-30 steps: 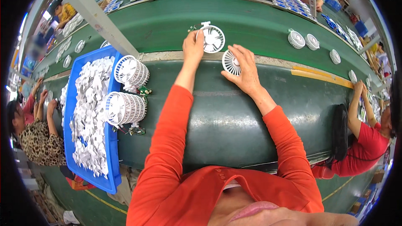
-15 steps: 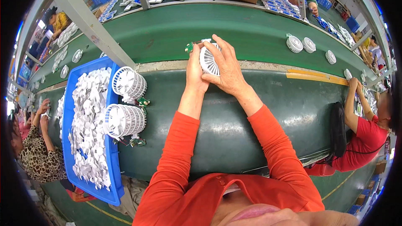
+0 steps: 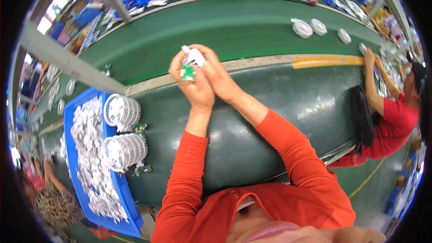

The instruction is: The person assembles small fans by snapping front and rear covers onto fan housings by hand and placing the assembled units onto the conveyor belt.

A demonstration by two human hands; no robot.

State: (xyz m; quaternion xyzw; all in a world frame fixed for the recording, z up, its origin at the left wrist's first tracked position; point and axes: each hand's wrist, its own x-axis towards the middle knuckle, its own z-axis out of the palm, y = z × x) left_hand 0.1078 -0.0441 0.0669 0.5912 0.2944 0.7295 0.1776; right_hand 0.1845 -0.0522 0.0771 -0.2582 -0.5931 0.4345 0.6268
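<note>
Over the green belt's near edge, L hand and R hand both grasp a white fan housing btwn them, small green circuit board at the L palm (fingers hide most of the housing). Off L, stacked white cages beside a blue bin w/ white pieces.

The head-worn fisheye looks down at the nearby left hand and right hand.
</note>
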